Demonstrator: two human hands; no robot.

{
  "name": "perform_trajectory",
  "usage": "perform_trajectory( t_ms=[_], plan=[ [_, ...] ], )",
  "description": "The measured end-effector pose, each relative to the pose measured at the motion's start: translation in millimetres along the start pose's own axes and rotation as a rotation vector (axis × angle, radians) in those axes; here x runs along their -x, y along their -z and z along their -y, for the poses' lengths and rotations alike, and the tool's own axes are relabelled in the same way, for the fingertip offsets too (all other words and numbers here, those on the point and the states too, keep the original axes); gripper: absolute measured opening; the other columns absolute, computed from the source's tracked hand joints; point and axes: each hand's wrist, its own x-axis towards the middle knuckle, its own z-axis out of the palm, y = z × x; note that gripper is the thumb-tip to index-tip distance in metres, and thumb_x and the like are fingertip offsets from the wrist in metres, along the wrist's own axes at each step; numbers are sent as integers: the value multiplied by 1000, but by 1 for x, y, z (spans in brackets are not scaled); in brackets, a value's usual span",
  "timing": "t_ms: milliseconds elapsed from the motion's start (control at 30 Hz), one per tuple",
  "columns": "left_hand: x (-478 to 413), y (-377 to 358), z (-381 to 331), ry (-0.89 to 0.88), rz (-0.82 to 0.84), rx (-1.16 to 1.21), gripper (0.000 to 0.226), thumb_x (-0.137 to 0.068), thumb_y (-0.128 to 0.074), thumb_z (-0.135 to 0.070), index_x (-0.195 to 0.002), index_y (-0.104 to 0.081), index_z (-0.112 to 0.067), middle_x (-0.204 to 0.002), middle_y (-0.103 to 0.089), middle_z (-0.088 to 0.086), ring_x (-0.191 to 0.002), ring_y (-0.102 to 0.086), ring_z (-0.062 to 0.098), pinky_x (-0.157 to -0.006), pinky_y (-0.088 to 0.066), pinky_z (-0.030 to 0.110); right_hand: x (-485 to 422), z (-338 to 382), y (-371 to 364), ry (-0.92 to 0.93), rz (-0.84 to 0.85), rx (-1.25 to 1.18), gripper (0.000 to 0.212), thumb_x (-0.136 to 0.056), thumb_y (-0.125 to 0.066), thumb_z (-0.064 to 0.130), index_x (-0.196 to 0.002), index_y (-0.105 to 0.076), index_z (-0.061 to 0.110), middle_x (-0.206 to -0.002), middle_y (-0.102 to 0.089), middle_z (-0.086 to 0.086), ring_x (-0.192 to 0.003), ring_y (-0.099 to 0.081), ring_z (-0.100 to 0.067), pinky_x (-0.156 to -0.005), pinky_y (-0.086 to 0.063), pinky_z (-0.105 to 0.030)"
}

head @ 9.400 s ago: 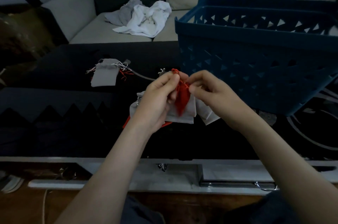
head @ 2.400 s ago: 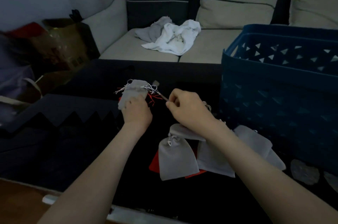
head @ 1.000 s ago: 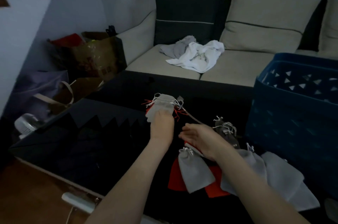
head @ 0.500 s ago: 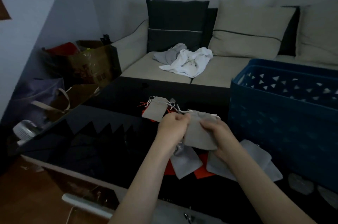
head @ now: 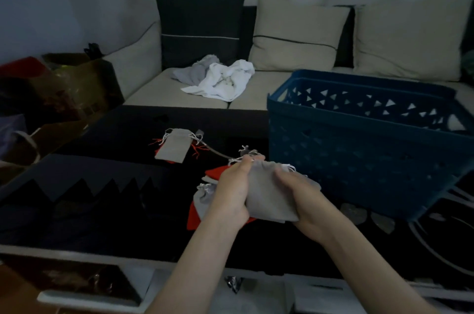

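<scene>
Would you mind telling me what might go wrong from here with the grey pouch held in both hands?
Loose drawstrings of the grey pouch, by the left hand, may tangle with the cord running to the far pouch and drag it. The right hand covers the pile of pouches beneath, so one could be swept along unnoticed.

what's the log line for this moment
left hand: grips grey pouch | right hand: grips same pouch | loose pouches: on table beneath | blue basket: at right

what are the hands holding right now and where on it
A grey drawstring pouch: the left hand grips its left edge up near the mouth, the right hand its right side.
</scene>
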Motion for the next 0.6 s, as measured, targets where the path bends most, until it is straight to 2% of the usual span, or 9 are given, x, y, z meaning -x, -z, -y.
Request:
perform_trajectory(
  t_ms=[100,167,300,400,533,600],
  plan=[
    [6,-2,-1,-1,55,82,29,-99,-46,-31,-98,-70,-15,-98,-72,11,-87,-66,24,-81,-52,36,-5,4,3,-26,13,-132,44,-97,-42,46,-106,-70,14,-100,-73,-8,-95,-68,-22,-73,-51,-33],
    [7,-4,-2,6,74,132,24,-97,-51,-27,-102,-70,-12,-94,-71,10,-81,-66,23,-75,-52,33,-7,4,6,-6,42,-188,46,-98,-37,47,-107,-70,16,-103,-73,-9,-94,-69,-21,-74,-52,-34],
    [0,-7,-1,64,38,134,18,-95,-53,-22,-98,-68,-13,-88,-69,10,-76,-63,21,-69,-50,31,-10,5,18,131,46,-198,31,-100,-40,32,-102,-67,17,-88,-72,-3,-76,-68,-15,-64,-54,-29],
    [-10,-7,0,79,23,166,33,-102,-39,-31,-97,-67,-12,-94,-68,8,-82,-62,19,-65,-47,31,-10,8,22,189,54,-298,28,-100,-40,25,-86,-63,14,-78,-67,1,-68,-63,-12,-62,-53,-25],
    [-21,-5,4,79,33,293,37,-102,-38,-35,-88,-64,-14,-93,-70,5,-88,-63,17,-68,-47,28,-16,5,29,250,85,-438,28,-97,-40,23,-75,-56,16,-88,-70,-1,-78,-67,-13,-67,-56,-26],
    [-25,-1,1,25,47,425,40,-103,-37,-33,-72,-55,-14,-85,-73,4,-90,-65,18,-78,-48,30,-18,9,34,307,105,-529,30,-92,-43,20,-67,-59,19,-79,-68,0,-80,-68,-12,-72,-57,-26]
  ],
)
